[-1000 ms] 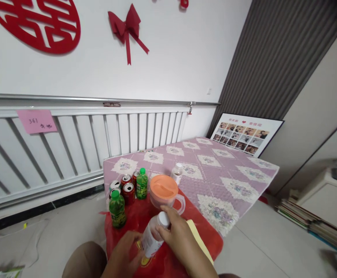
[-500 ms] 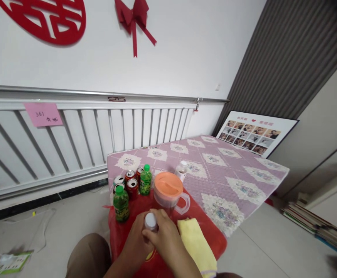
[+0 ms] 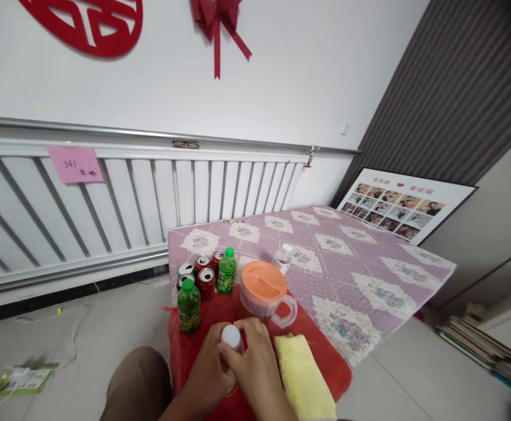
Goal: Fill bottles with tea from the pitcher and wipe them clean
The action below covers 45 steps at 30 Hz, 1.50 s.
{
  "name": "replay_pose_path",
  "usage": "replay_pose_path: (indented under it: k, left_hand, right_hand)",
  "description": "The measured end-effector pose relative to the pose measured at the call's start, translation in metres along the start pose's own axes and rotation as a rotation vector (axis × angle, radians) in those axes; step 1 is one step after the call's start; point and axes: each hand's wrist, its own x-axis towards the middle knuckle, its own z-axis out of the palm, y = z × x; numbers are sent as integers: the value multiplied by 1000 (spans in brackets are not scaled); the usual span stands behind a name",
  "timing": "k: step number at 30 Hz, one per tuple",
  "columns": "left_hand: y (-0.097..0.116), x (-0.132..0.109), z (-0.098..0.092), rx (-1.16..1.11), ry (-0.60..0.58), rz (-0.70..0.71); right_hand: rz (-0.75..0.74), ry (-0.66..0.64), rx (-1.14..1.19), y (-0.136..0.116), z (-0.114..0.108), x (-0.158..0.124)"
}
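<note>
A small bottle with a white cap [image 3: 231, 337] stands upright on the red cloth [image 3: 325, 362] at the near end of the table. My left hand [image 3: 209, 371] is wrapped round the bottle's body. My right hand [image 3: 258, 365] has its fingers curled at the cap from the right. Just behind stands a clear pitcher with an orange lid [image 3: 264, 285]. A folded yellow cloth [image 3: 303, 377] lies right of my hands.
Two green bottles [image 3: 189, 305] and several red cans [image 3: 206, 282] cluster at the table's left corner. Another small clear bottle [image 3: 283, 258] stands behind the pitcher. The purple patterned tablecloth [image 3: 361, 263] stretches right. A white radiator [image 3: 106, 204] lines the wall; books [image 3: 487, 348] lie on the floor.
The bottle went from tilted in both hands to upright on the red cloth, with my hands closed on it. The view shifted left and down, bringing the yellow cloth into sight.
</note>
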Motion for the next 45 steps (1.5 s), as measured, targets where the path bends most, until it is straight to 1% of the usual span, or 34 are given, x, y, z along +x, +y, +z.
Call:
replay_pose_path:
  k: [7, 11, 15, 18, 21, 27, 30, 33, 36, 39, 41, 45]
  left_hand:
    - [7, 0, -1, 32, 7, -39]
    - [4, -2, 1, 25, 18, -69]
    - [-1, -3, 3, 54, 45, -45]
    - [-2, -3, 3, 46, 42, -30]
    - [-1, -3, 3, 34, 28, -45]
    - [1, -3, 3, 22, 44, -77]
    - [0, -2, 2, 9, 36, -83]
    - [-2, -2, 2, 37, 43, -114]
    - [-3, -3, 2, 75, 44, -106]
    - [-2, -4, 2, 121, 45, -91]
    - [0, -4, 1, 133, 41, -85]
    - [4, -3, -1, 99, 24, -91]
  right_hand:
    - [-24, 15, 60, 5, 6, -3]
    - [-54, 2, 94, 7, 7, -4]
    - [-74, -17, 124, 8, 6, -5]
    - [-80, -33, 123, 9, 6, -3]
    - [-110, -55, 109, 9, 4, -1]
    - [-180, -85, 82, 9, 3, -3]
    - [-111, -45, 96, 10, 9, -7]
    - [14, 50, 126, 11, 17, -11]
    - [74, 135, 142, 12, 24, -13]
    - [60, 187, 137, 13, 27, -13]
    - [24, 209, 134, 14, 28, -12]
    - [-67, 198, 144, 14, 26, -10]
